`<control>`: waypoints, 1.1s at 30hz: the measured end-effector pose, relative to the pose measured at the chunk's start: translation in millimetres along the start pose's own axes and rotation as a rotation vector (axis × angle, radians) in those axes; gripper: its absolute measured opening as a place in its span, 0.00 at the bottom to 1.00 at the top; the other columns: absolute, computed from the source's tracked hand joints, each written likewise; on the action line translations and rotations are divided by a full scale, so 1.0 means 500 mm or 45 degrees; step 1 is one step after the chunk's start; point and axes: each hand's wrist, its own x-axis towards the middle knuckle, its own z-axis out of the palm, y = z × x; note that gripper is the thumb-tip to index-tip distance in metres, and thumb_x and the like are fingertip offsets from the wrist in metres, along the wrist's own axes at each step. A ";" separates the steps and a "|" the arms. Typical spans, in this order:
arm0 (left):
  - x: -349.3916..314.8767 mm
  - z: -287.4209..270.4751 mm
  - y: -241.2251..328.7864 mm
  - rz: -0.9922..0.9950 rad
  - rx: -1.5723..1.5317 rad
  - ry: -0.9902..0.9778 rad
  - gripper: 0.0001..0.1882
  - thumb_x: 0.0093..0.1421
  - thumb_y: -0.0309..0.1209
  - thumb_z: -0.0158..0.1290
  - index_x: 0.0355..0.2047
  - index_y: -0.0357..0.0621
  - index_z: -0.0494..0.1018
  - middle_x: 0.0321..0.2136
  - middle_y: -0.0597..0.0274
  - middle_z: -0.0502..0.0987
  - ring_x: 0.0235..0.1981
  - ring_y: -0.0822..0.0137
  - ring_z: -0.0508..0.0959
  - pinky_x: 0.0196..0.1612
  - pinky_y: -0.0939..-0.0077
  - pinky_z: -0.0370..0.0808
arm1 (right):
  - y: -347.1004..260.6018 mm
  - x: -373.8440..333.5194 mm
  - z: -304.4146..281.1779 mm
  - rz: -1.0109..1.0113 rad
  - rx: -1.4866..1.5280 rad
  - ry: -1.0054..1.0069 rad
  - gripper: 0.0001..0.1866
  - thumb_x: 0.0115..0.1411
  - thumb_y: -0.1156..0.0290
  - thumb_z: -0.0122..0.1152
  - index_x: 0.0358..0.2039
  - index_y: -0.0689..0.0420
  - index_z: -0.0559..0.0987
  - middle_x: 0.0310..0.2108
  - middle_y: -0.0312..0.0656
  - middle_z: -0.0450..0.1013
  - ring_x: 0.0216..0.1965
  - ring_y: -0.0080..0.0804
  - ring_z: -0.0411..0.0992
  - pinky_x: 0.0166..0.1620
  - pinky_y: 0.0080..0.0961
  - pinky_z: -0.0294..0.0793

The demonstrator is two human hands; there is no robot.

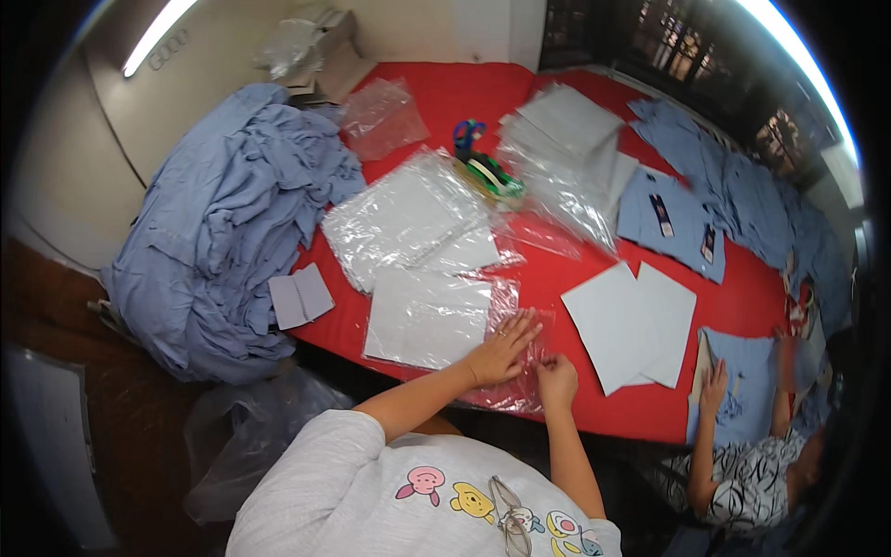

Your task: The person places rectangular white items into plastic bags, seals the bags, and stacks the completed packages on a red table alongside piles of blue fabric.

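Left hand lay palm down, fingers extended away from the body and to the right, pressing without gripping. Right hand was curled, thumb and fingertips pinched together on clear plastic — located at the near edge of the red table. Visible part of the plastic ran longest from near edge to far; the left hand hid its middle. Wrapped white board lay just left, loose white boards to the right. Beyond: bagged stack and green tape dispenser.
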 end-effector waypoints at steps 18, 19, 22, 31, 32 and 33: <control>0.137 -0.759 -0.740 -0.667 -0.700 0.845 0.18 0.62 0.37 0.72 0.43 0.38 0.79 0.30 0.59 0.83 0.26 0.67 0.86 0.25 0.71 0.74 | -0.544 0.116 0.064 -0.642 0.655 0.108 0.18 0.60 0.80 0.72 0.52 0.59 0.84 0.52 0.43 0.83 0.48 0.36 0.80 0.52 0.33 0.79; 0.155 -0.782 -0.806 -0.697 -0.559 0.930 0.20 0.61 0.38 0.72 0.44 0.37 0.79 0.31 0.55 0.84 0.29 0.60 0.87 0.28 0.66 0.76 | -0.541 0.125 0.093 -0.562 0.637 0.086 0.19 0.60 0.79 0.73 0.52 0.59 0.84 0.53 0.43 0.83 0.47 0.36 0.80 0.51 0.33 0.80; 0.206 -0.808 -0.947 -0.766 0.137 1.079 0.23 0.61 0.43 0.70 0.46 0.37 0.78 0.38 0.43 0.86 0.40 0.41 0.86 0.42 0.50 0.79 | -0.480 0.121 0.145 -0.548 0.200 0.276 0.21 0.59 0.78 0.73 0.54 0.58 0.82 0.51 0.44 0.82 0.47 0.40 0.80 0.50 0.37 0.81; 0.262 -0.795 -0.978 -1.065 0.819 1.018 0.57 0.62 0.37 0.70 0.81 0.44 0.44 0.78 0.32 0.49 0.73 0.31 0.63 0.74 0.43 0.63 | -0.199 0.015 0.136 0.015 0.079 0.449 0.21 0.57 0.73 0.77 0.51 0.61 0.83 0.47 0.48 0.78 0.49 0.44 0.79 0.51 0.40 0.80; 0.269 -0.777 -0.919 -0.924 0.805 1.046 0.57 0.62 0.37 0.70 0.81 0.44 0.45 0.79 0.32 0.46 0.75 0.32 0.60 0.75 0.43 0.61 | -0.184 0.005 0.150 0.042 0.101 0.487 0.22 0.56 0.72 0.79 0.51 0.60 0.83 0.47 0.47 0.78 0.49 0.44 0.78 0.51 0.40 0.80; 0.264 -0.761 -0.856 -0.790 0.804 1.080 0.56 0.63 0.36 0.69 0.82 0.44 0.45 0.79 0.32 0.44 0.77 0.32 0.56 0.76 0.42 0.58 | -0.180 0.001 0.162 0.057 0.130 0.514 0.23 0.56 0.71 0.80 0.51 0.60 0.83 0.47 0.47 0.77 0.49 0.44 0.78 0.51 0.40 0.80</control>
